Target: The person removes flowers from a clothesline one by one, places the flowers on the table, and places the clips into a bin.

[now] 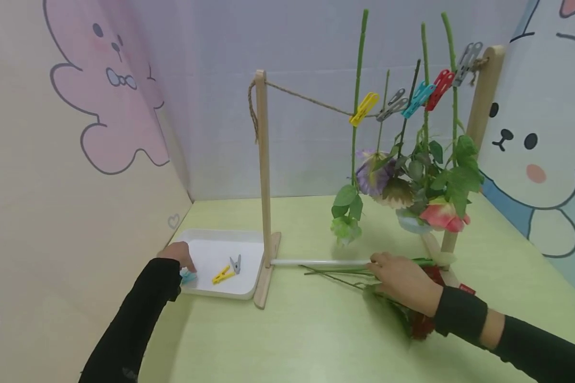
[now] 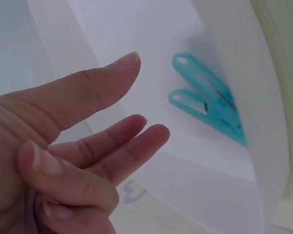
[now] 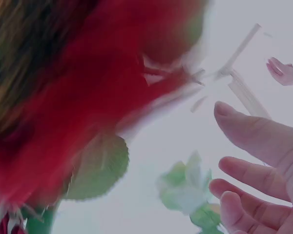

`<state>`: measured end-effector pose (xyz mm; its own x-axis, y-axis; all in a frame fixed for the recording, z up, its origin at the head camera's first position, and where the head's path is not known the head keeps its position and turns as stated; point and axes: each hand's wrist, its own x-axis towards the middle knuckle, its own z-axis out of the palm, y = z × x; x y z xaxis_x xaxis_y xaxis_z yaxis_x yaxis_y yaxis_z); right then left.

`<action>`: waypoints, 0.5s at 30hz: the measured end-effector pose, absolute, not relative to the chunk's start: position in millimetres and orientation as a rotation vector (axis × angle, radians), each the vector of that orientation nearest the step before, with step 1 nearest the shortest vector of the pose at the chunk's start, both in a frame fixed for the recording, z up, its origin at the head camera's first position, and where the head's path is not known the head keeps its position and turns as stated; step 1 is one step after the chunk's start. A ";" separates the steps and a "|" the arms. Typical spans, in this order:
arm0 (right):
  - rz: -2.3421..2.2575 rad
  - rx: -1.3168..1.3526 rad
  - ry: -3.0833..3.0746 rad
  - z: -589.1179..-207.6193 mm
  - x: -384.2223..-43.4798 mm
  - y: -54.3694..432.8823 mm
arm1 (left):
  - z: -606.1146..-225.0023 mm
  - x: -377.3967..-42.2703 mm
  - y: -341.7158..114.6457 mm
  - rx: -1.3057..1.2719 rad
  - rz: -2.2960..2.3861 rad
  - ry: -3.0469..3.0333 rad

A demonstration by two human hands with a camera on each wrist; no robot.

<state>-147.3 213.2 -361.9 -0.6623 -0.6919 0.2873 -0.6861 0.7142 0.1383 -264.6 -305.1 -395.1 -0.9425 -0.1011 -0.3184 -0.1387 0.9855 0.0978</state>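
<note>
Near the blue clothespin [image 2: 221,110], the left hand [image 1: 178,252] points down.

A light blue clothespin [image 2: 205,97] lay in a white tray [image 1: 220,242], close to the front left corner. Its two handles were spread apart and pointed away from the tray's wall. Red flowers [image 1: 422,325] lay flat on the table [image 1: 268,346], with green leaves, their thin stems pointing toward its left edge.
</note>
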 end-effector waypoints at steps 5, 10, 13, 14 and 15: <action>0.037 1.004 -2.621 -354.0 -139.6 230.8 | -370.1 -262.6 -299.2 -0.128 0.230 2.803; 0.097 0.928 -2.633 -356.0 -138.1 248.3 | -327.5 -258.3 -284.6 -0.009 0.279 2.858; 0.108 0.991 -2.576 -360.1 -133.3 247.3 | -298.0 -253.9 -270.2 0.035 0.288 2.899; 0.119 1.046 -2.547 -362.3 -131.1 245.1 | -290.0 -252.8 -265.0 0.043 0.291 2.909; 0.133 1.119 -2.516 -365.4 -129.0 242.0 | -282.6 -251.6 -260.0 0.052 0.302 2.918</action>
<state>-129.0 242.0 -365.4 -0.6095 -0.6956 0.3803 -0.7320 0.6780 0.0671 -251.6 -260.0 -282.6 -0.9779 0.0559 -0.2016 0.0134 0.9784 0.2065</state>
